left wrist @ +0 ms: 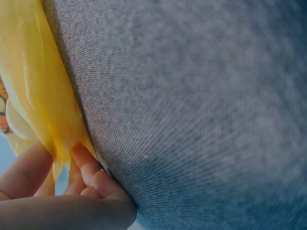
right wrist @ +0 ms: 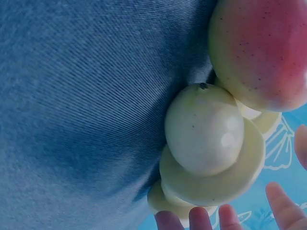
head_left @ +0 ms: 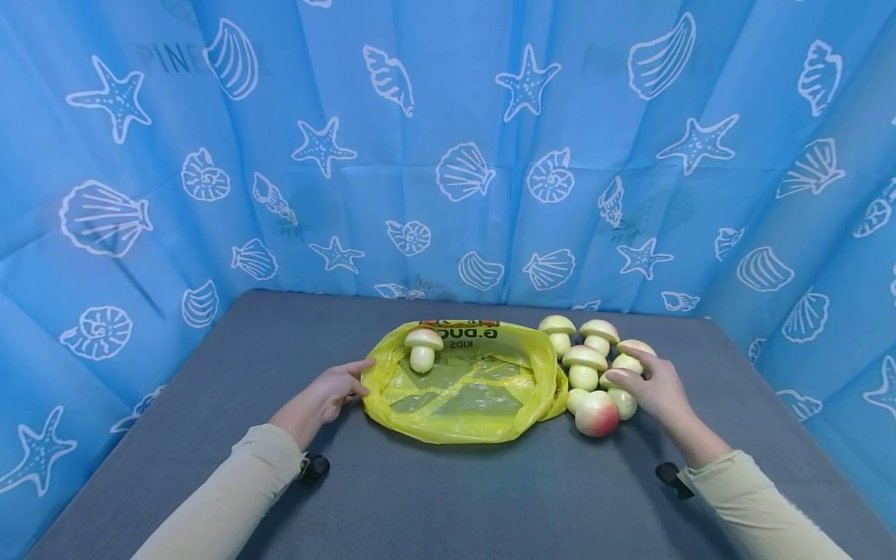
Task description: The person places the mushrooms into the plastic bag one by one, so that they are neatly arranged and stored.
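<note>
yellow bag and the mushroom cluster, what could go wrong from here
The thin yellow bag could drag or sag, since only the left hand holds its edge. The mushrooms sit bunched together, so the right hand might knock a neighbour, perhaps the red-tinged one, and set it rolling.

Mushroom (head_left: 423,350) in bag (head_left: 455,429), more mushrooms (head_left: 585,358) right
</note>
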Demonstrator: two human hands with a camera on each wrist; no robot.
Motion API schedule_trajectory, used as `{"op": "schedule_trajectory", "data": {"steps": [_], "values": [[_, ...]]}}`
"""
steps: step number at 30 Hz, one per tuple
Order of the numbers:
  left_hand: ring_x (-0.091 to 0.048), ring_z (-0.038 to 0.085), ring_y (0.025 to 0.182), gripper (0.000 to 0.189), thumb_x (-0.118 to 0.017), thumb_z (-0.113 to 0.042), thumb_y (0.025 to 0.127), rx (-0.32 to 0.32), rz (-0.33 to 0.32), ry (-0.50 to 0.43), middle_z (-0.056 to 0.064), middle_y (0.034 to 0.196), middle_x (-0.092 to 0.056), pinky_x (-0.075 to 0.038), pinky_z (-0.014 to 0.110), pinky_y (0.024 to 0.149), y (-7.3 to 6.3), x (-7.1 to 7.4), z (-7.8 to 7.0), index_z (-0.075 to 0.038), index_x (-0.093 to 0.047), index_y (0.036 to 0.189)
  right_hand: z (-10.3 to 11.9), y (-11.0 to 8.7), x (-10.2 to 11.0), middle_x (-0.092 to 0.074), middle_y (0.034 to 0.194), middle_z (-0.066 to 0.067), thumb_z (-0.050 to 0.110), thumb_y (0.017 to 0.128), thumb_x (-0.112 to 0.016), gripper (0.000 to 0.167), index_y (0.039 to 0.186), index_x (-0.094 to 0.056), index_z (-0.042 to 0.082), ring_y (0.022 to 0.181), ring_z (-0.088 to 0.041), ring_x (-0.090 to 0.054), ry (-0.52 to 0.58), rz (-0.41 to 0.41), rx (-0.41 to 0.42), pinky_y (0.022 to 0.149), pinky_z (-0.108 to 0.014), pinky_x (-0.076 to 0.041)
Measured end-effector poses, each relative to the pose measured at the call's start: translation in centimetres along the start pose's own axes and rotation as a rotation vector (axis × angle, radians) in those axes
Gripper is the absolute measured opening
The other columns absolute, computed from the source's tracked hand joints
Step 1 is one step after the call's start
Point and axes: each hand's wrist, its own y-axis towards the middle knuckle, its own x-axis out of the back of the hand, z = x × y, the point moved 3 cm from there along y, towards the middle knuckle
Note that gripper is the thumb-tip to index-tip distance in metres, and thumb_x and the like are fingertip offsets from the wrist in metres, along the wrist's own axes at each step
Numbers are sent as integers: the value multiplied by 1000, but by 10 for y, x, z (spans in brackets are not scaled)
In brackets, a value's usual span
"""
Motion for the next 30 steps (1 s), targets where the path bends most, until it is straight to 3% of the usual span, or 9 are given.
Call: {"op": "schedule_trajectory", "data": {"steps": [6, 11, 23, 30], "values": [[-24, 33, 140, 63, -52, 11, 90, 8, 0, -6, 19, 157, -25, -26, 44, 102, 0, 0, -1, -13, -42, 148, -6, 0, -2, -23, 145, -41, 23, 94, -64, 70, 143, -31, -15, 132, -56, -24, 0, 16, -30, 102, -62, -30], [-27, 31, 139, 63, -54, 10, 89, 18, -10, -2, 18, 157, -25, -29, 37, 95, -2, 0, -2, -15, -45, 147, -7, -1, -4, -23, 143, -44, 18, 93, -65, 67, 141, -33, -16, 132, -56, -23, 0, 20, -41, 103, -62, -29], [-32, 29, 132, 62, -52, 11, 89, 15, -33, -7, 18, 156, -27, -29, 36, 89, -1, -2, -1, -12, -45, 146, -13, 2, -6, -21, 142, -45, 17, 93, -63, 65, 142, -33, -13, 131, -56, -24, 13, 42, -128, 104, -60, -29], [-30, 31, 136, 62, -51, 12, 89, -12, -39, 2, 19, 156, -28, -28, 41, 97, 1, -2, 2, -9, -44, 147, -15, 3, -7, -23, 140, -46, 15, 92, -63, 65, 141, -32, -14, 128, -56, -28, 13, 41, -128, 101, -60, -31]]}}
